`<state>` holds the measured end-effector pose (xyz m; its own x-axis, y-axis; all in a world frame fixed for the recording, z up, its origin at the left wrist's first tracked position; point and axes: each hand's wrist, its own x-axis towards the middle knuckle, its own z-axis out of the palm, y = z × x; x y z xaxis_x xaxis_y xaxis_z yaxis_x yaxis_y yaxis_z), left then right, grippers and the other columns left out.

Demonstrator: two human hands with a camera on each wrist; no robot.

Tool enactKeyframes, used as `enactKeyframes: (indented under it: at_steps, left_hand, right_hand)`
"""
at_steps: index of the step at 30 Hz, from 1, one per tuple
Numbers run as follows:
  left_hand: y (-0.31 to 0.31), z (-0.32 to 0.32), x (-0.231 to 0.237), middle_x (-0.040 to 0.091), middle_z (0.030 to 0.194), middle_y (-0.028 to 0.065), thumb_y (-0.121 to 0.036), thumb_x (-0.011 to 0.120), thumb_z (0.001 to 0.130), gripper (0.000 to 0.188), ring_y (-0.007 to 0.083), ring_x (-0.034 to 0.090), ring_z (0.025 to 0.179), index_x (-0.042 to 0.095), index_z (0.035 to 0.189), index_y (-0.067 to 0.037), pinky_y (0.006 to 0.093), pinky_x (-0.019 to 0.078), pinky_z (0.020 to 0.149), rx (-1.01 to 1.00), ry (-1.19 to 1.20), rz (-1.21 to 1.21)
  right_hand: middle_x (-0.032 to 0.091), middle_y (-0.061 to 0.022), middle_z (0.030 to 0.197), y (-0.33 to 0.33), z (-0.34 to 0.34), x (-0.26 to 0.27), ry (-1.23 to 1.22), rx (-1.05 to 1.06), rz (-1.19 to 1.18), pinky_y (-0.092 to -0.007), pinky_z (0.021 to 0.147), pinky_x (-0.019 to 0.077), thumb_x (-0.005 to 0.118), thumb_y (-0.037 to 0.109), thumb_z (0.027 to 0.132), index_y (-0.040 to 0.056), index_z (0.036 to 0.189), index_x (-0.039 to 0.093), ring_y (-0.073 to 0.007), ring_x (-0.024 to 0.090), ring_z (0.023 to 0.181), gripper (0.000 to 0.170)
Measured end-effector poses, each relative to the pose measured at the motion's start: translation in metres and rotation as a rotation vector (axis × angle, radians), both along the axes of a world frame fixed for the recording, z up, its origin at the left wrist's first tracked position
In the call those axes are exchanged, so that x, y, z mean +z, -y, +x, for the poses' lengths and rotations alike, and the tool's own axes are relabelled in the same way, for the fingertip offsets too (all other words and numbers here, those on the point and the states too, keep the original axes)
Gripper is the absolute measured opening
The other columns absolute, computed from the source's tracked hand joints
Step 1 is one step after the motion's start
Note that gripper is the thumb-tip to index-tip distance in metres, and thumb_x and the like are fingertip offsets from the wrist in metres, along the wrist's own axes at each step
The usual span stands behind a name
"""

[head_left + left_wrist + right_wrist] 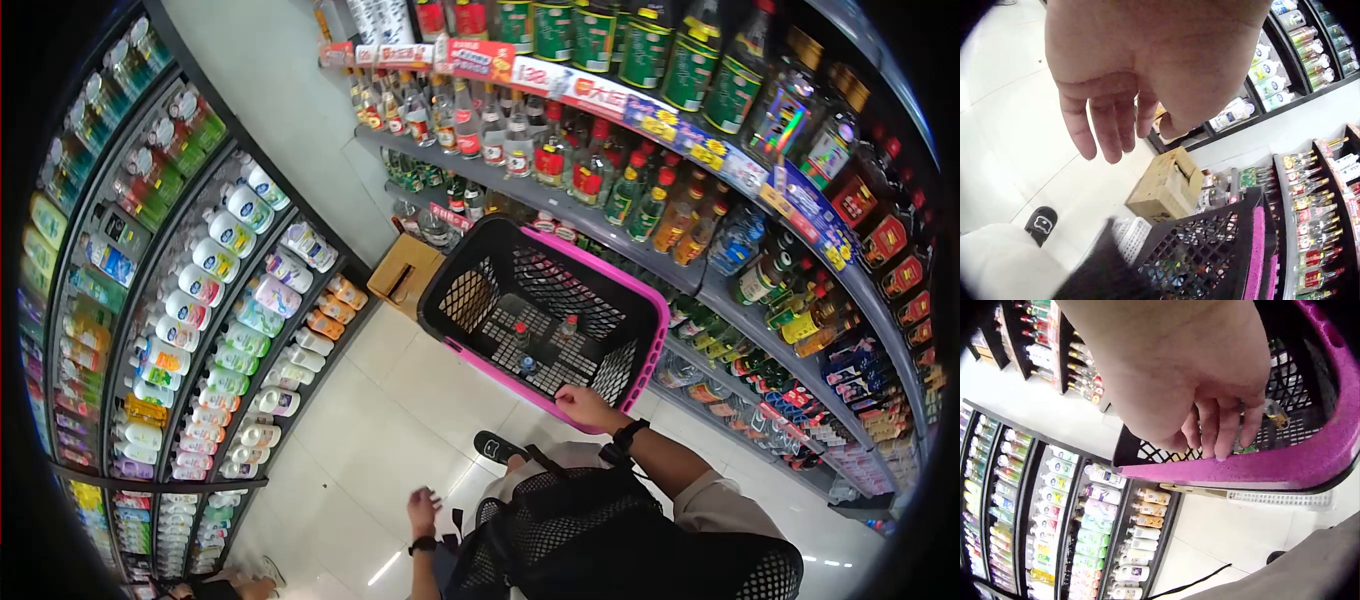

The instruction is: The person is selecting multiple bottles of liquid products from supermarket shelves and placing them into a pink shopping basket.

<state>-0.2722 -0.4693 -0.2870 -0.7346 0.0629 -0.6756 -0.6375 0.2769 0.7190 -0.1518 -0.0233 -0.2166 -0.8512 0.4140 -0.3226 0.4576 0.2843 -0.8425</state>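
Note:
A black mesh shopping basket [487, 262] with a pink rim [600, 262] stands before the shelves. A few small bottles [568, 325] lie on its floor. My right hand [588, 408] hovers at the basket's near side. In the right wrist view its fingers [1227, 428] hang loosely, tips right at the pink rim, with nothing seen in them. My left hand [423, 510] hangs low over the floor, left of my body. The left wrist view shows its fingers [1107, 128] relaxed and nothing held.
Liquor shelves [560, 195] curve along the back and right. A rack of pump bottles [200, 290] lines the left. Beside the basket's far left corner sits a cardboard box [405, 272]. A dark bag [600, 530] hangs at my front, and another person's leg [262, 580] shows at lower left.

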Motion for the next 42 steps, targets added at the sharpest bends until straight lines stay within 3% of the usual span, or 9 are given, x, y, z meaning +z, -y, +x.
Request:
enactKeyframes:
  at_steps: [12, 14, 21, 24, 26, 34, 38, 40, 42]
  left_hand:
    - [0.068, -0.003, -0.035, 0.065, 0.094, 0.0103, -0.021, 0.055, 0.09, 0.026, 0.0244, 0.065, 0.076, 0.055, 0.108, -0.003, 0.0359, 0.0536, 0.063, 0.189, 0.222, -0.024]
    - [0.103, 0.02, -0.051, 0.064, 0.085, 0.0056, -0.023, 0.059, 0.082, 0.023, 0.0253, 0.064, 0.072, 0.059, 0.099, -0.007, 0.0384, 0.0516, 0.063, -0.907, -0.793, -0.396]
    - [0.13, 0.034, -0.072, 0.064, 0.087, 0.0026, -0.027, 0.06, 0.079, 0.012, 0.0255, 0.064, 0.074, 0.066, 0.08, -0.017, 0.0364, 0.0509, 0.066, -1.181, -0.213, -0.637]
    - [0.097, -0.028, -0.017, 0.064, 0.088, 0.005, -0.024, 0.058, 0.086, 0.015, 0.0221, 0.064, 0.073, 0.065, 0.094, -0.014, 0.0341, 0.0526, 0.066, -1.05, -0.373, -0.409]
    - [0.048, -0.068, 0.037, 0.064, 0.09, 0.0078, -0.022, 0.055, 0.094, 0.022, 0.0183, 0.064, 0.073, 0.059, 0.109, -0.007, 0.031, 0.0537, 0.064, -0.01, 0.209, -0.042]
    - [-0.007, -0.151, 0.103, 0.064, 0.093, 0.0115, -0.019, 0.052, 0.096, 0.027, 0.0174, 0.064, 0.068, 0.054, 0.116, -0.002, 0.0281, 0.0533, 0.061, 0.064, 0.343, -0.272]
    - [-0.024, -0.149, 0.13, 0.064, 0.094, 0.009, -0.018, 0.051, 0.095, 0.025, 0.0155, 0.064, 0.071, 0.056, 0.112, 0.0, 0.0272, 0.0527, 0.062, 0.129, 0.455, -0.372]
    - [-0.043, -0.155, 0.147, 0.064, 0.095, 0.0085, -0.019, 0.052, 0.095, 0.025, 0.0145, 0.064, 0.072, 0.057, 0.11, 0.001, 0.0274, 0.0528, 0.062, -0.2, 0.437, -0.503]
    - [-0.03, -0.153, 0.148, 0.065, 0.094, 0.0078, -0.019, 0.054, 0.094, 0.026, 0.0137, 0.064, 0.073, 0.057, 0.111, 0.001, 0.0282, 0.0533, 0.063, -0.222, 0.444, -0.439]
  right_hand:
    - [0.068, -0.0198, 0.099, -0.009, -0.033, -0.08, 0.406, -0.074, 0.202, -0.0407, 0.084, 0.0516, 0.061, 0.028, 0.079, 0.0051, 0.097, 0.069, -0.0374, 0.064, 0.095, 0.03]
    - [0.068, -0.0193, 0.099, -0.011, -0.041, -0.085, 0.466, -0.092, 0.151, -0.0409, 0.083, 0.0516, 0.061, 0.028, 0.079, 0.0052, 0.095, 0.069, -0.0378, 0.064, 0.095, 0.029]
    - [0.067, -0.0185, 0.088, -0.034, -0.098, -0.118, 0.477, -0.113, 0.143, -0.0414, 0.078, 0.0517, 0.058, 0.028, 0.081, 0.0056, 0.089, 0.068, -0.0347, 0.065, 0.088, 0.026]
    - [0.067, -0.0181, 0.095, -0.056, -0.126, -0.174, 0.621, -0.082, 0.328, -0.0415, 0.08, 0.0515, 0.06, 0.031, 0.08, 0.0061, 0.093, 0.068, -0.0352, 0.065, 0.092, 0.029]
    - [0.065, -0.0172, 0.107, -0.072, -0.159, -0.168, 0.68, -0.187, 0.208, -0.0423, 0.084, 0.0506, 0.062, 0.035, 0.08, 0.0083, 0.106, 0.065, -0.0356, 0.063, 0.098, 0.038]
    - [0.061, -0.0229, 0.112, -0.118, -0.257, -0.26, 0.558, -0.211, 0.068, -0.0421, 0.082, 0.0521, 0.061, 0.03, 0.086, 0.0071, 0.121, 0.056, -0.0366, 0.062, 0.099, 0.042]
    - [0.061, -0.0215, 0.114, -0.12, -0.303, -0.248, 0.94, 0.589, 0.517, -0.0432, 0.073, 0.0549, 0.056, 0.026, 0.089, 0.0055, 0.11, 0.062, -0.0331, 0.065, 0.091, 0.03]
    - [0.065, -0.021, 0.107, -0.119, -0.314, -0.243, 0.899, -0.288, -0.086, -0.0418, 0.072, 0.0554, 0.054, 0.025, 0.09, 0.0064, 0.106, 0.064, -0.032, 0.066, 0.091, 0.027]
    - [0.066, -0.0202, 0.101, -0.113, -0.304, -0.279, 0.952, -0.145, 0.029, -0.0429, 0.072, 0.0557, 0.053, 0.024, 0.09, 0.0077, 0.107, 0.064, -0.0336, 0.066, 0.092, 0.026]
